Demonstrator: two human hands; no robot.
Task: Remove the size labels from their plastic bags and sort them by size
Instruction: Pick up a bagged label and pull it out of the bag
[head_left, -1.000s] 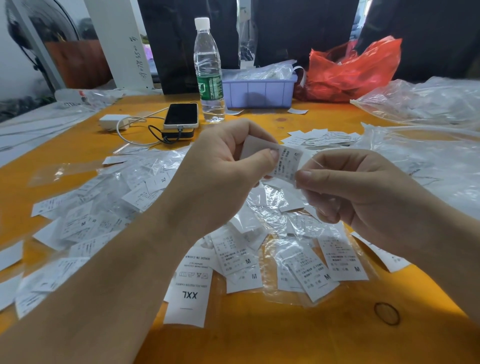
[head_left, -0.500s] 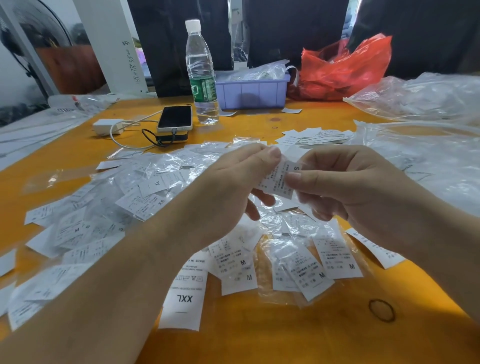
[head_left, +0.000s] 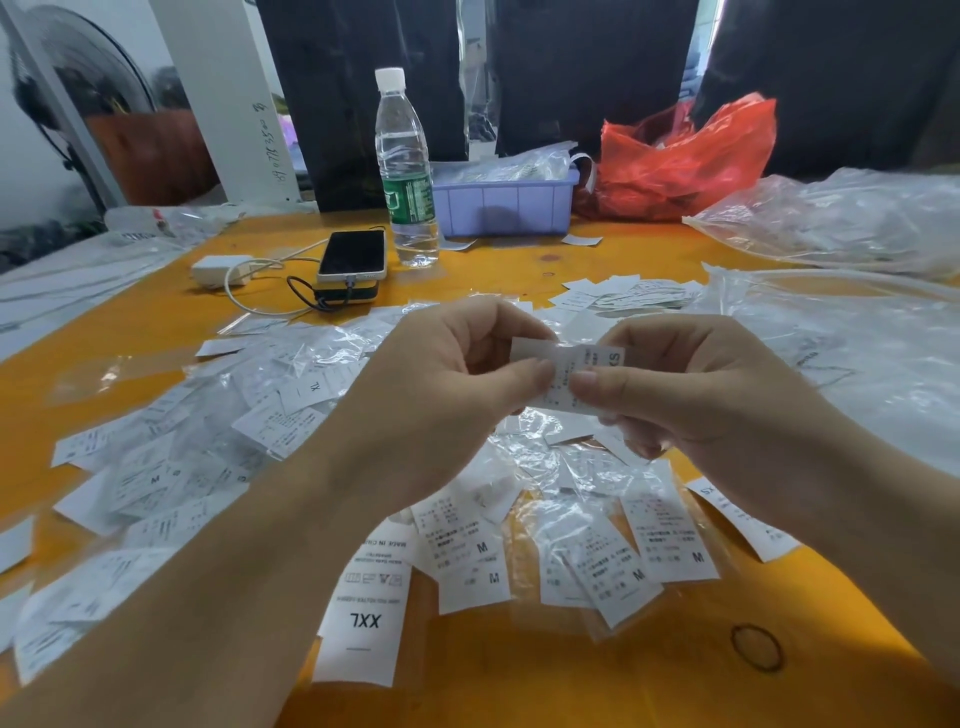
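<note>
— So, what have the hands got hold of?

— One size label (head_left: 569, 375), held in the air above the orange table (head_left: 519, 675), over the heap of bagged labels (head_left: 218, 447). The left hand (head_left: 441, 395) pinches its left part between thumb and forefinger; the right hand (head_left: 691, 395) pinches the right part the same way, the thumb tips nearly meeting. Both hands are curled closed around it, with nothing else in them.

— Is it out of its bag?

— I cannot tell. There is a glint near the top edge that could be film, but it is too faint to call.

— How will it handle?

— My guess: almost weightless, thin and floppy, bending wherever it is unsupported. Any film sleeve would be slick, so a fingertip pinch at the very edge suits it best, one hand on the bag's mouth and the other on the label's end.

— Which way does it lie?

— Its long axis runs roughly left to right between the hands, tilted a little. The size print, which looks like XS, sits at the right-hand end, turned sideways.

— And where should it go?

— An XS label (head_left: 748, 519) lies at the right; the M labels (head_left: 670, 540) lie nearer the middle.
</note>
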